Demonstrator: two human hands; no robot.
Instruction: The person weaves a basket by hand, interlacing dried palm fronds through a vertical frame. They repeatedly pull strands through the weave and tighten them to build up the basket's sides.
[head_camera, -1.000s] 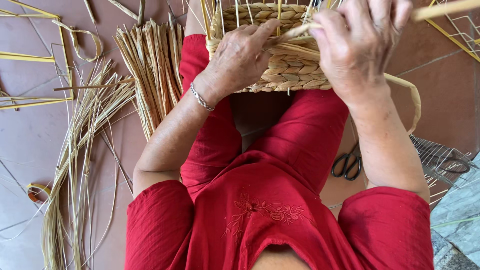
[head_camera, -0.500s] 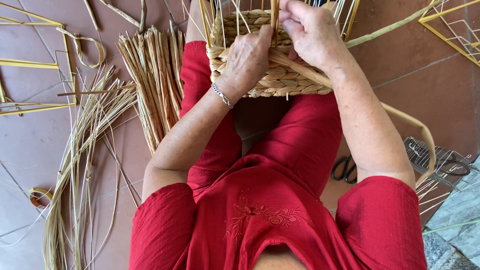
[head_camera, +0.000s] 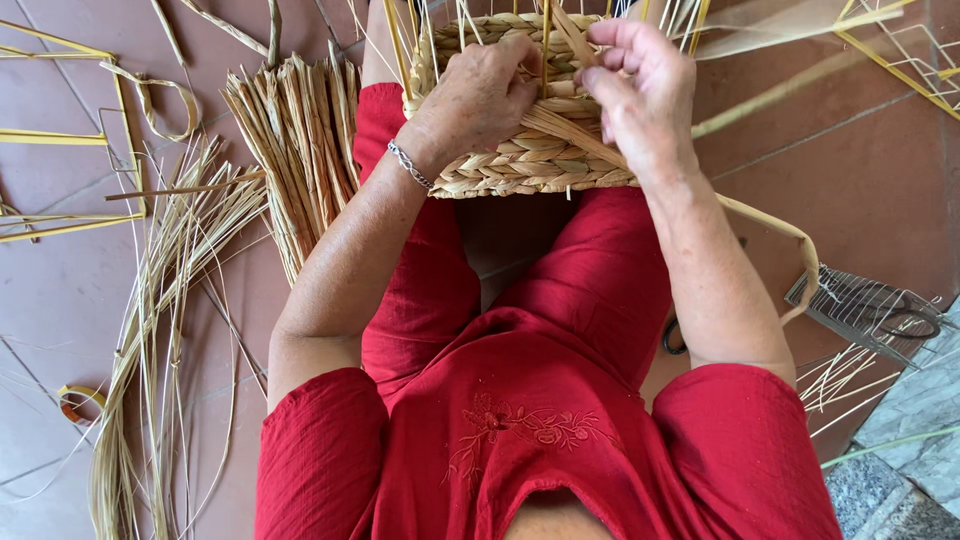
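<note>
Woven basket (head_camera: 520, 160): on the person's lap, ahead of the torso. Left hand (head_camera: 480, 95) and right hand (head_camera: 640, 95): side by side on its near wall. Cut reed bundle (head_camera: 295, 130): floor, just left of the basket. Loose long reeds (head_camera: 150, 300): floor, further left. Wire frame (head_camera: 860, 305): floor, right. Tape roll (head_camera: 78, 402): floor, near left.

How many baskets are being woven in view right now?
1: the woven basket on the person's lap, with the left hand pressed on its wall and the right hand pinching a straw strand. Its top is out of frame.
</note>
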